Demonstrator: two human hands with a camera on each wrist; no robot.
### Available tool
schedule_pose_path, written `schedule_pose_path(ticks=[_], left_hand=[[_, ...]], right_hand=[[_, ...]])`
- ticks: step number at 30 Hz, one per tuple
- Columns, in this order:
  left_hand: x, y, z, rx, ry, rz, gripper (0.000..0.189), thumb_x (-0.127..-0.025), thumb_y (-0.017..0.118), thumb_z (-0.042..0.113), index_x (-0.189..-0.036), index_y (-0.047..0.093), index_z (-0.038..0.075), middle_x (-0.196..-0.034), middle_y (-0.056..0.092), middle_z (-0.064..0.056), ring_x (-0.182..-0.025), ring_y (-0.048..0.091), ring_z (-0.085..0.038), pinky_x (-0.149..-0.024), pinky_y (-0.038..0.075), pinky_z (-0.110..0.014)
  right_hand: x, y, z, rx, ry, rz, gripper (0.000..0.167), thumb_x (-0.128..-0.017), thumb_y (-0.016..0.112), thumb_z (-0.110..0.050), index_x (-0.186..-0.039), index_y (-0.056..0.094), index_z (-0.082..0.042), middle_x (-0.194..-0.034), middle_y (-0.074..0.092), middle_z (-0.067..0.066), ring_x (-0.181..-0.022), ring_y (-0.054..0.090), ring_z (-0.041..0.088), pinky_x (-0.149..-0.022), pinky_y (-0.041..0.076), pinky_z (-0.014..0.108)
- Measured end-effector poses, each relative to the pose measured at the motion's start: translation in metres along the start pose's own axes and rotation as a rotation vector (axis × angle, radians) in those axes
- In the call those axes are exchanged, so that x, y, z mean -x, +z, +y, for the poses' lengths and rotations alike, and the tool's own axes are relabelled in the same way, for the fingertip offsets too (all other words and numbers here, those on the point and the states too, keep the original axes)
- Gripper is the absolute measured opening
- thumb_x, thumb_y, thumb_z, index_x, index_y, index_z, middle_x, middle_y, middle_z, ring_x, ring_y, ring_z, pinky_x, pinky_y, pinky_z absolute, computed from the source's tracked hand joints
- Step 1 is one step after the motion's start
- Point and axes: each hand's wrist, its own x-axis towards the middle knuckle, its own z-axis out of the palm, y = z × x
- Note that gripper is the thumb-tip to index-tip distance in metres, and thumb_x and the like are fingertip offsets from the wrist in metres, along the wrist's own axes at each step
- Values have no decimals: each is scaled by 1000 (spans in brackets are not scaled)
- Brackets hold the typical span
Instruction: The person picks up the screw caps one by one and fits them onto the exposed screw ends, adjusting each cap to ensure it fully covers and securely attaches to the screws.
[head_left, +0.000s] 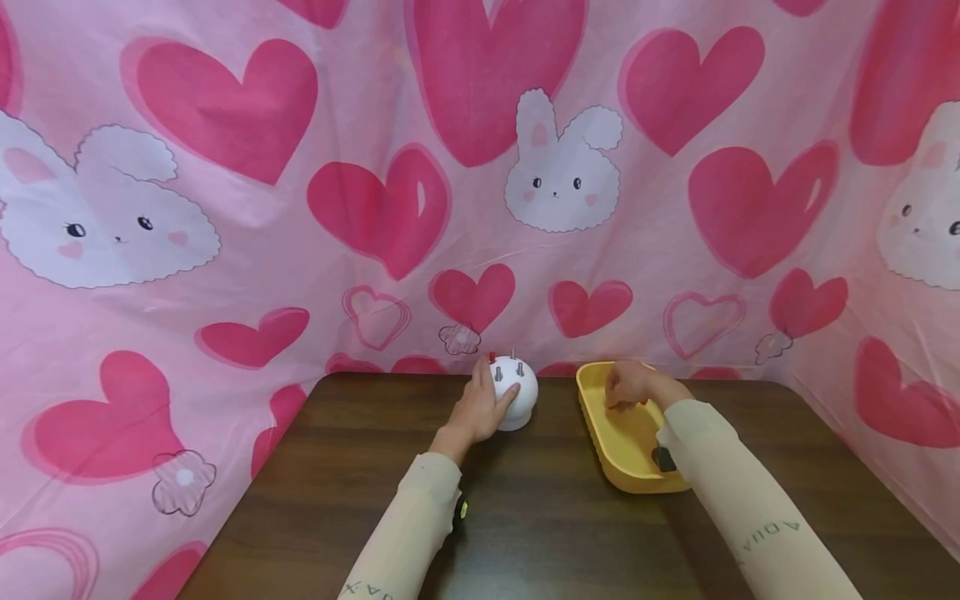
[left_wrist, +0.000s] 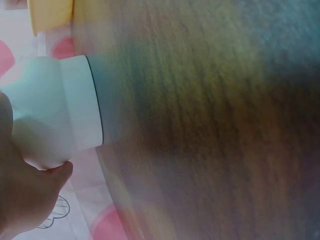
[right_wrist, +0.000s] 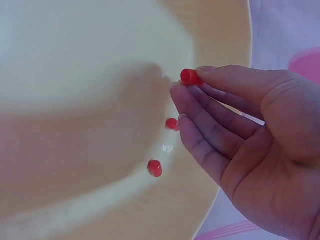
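My left hand (head_left: 478, 408) grips the side of a white rounded body (head_left: 528, 392) on a short round base, which stands on the table. Metal posts (head_left: 520, 368) stick up from its top, and a small red cap (head_left: 492, 357) shows at the left one. Over the far part of a yellow tray (head_left: 622, 446) is my right hand (head_left: 632, 385). Its thumb and fingertips pinch a small hollow red cap (right_wrist: 190, 76), seen in the right wrist view. Two more red pieces, one nearer the fingers (right_wrist: 172, 123) and one lower (right_wrist: 155, 168), lie in the tray.
The dark wooden table (head_left: 555, 533) ends against a pink cloth (head_left: 375, 317) with hearts and rabbits. A black device (head_left: 663, 458) sits by my right sleeve, over the tray's near right side. The tray's raised rim surrounds the red pieces.
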Motion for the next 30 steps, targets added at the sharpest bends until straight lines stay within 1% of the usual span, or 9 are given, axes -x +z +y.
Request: schedule_pose_path(ticks=[6, 11, 13, 18, 19, 22, 25, 30], left_hand=[[1, -1, 1, 8, -4, -2, 91, -101, 51, 57, -162, 9, 4, -163, 23, -20, -139, 41, -41, -110, 41, -61], [1, -1, 1, 6, -10, -1, 92, -101, 51, 58, -162, 9, 4, -163, 23, -19, -140, 41, -40, -110, 41, -61], [1, -1, 0, 7, -13, -3, 92, -101, 51, 57, -162, 9, 4, -163, 23, -19, -139, 41, -40, -110, 41, -61], [1, -1, 0, 13, -20, -7, 93, -100, 53, 57, -163, 8, 6, -163, 23, -18, -139, 41, -40, -110, 40, -62], [1, -1, 0, 17, -19, -5, 93, -100, 53, 57, -162, 8, 5, -163, 23, -19, -139, 41, -40, -110, 41, -62], [1, 1, -1, 12, -27, -11, 94, -100, 53, 58, -163, 6, 6, -164, 21, -17, -139, 41, -39, -110, 40, -62], [1, 2, -1, 11, -29, -11, 94, -100, 53, 58, -163, 7, 6, -165, 20, -17, -140, 40, -40, -110, 40, -62], [1, 4, -1, 11, -18, -3, 93, -100, 53, 57, -163, 8, 5, -165, 20, -18, -140, 40, -41, -109, 40, -63]], right_hand=[[1, -2, -6, -5, -21, 31, 15, -88, 68, -9, -74, 67, -5, -69, 72, 4, -60, 64, 16, -41, 40, 23], [3, -1, -9, -40, -38, 64, 12, -89, 69, -9, -78, 68, -4, -73, 73, 6, -68, 70, 24, -41, 41, 23], [5, -1, -12, -62, -58, 71, 11, -90, 68, -7, -80, 68, -2, -76, 74, 9, -71, 71, 25, -46, 48, 27], [8, 0, -19, -107, -120, 90, 9, -90, 66, -1, -82, 67, 2, -82, 74, 16, -73, 72, 25, -64, 58, 35], [8, 1, -20, -111, -129, 96, 9, -90, 66, -1, -82, 67, 2, -82, 73, 16, -72, 72, 25, -63, 58, 33], [8, 2, -20, -115, -147, 113, 8, -90, 68, -1, -82, 68, 2, -82, 73, 16, -73, 71, 27, -63, 57, 33], [8, 3, -21, -114, -158, 125, 7, -90, 67, 0, -83, 68, 1, -82, 73, 14, -73, 70, 28, -62, 54, 31], [10, 4, -21, -89, -198, 153, 6, -89, 67, 2, -83, 70, 1, -81, 72, 10, -69, 60, 18, -61, 48, 29]])
